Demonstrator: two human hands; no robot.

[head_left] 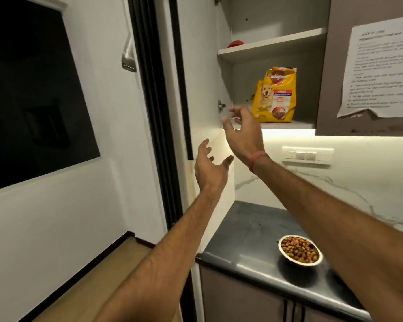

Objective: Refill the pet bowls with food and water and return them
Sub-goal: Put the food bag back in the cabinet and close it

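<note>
With the bowl (300,252) already full of kibble on the table (242,242) and the food bag (276,96) upright on the cupboard shelf (289,124), both empty, spread hands, left (209,169) and right (243,133), likely needed only to swing the door shut gently.

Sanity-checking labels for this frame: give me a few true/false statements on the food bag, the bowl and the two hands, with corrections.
1. The yellow dog food bag stands upright on the lowest cabinet shelf. True.
2. The right hand grips the bag. False: it is raised in front of the shelf with fingers spread, holding nothing.
3. The metal bowl on the dark counter is full of kibble. True.
4. The left hand holds a water bowl. False: it is open and empty.
5. The cabinet is closed. False: its inside and shelves are in plain view.
</note>
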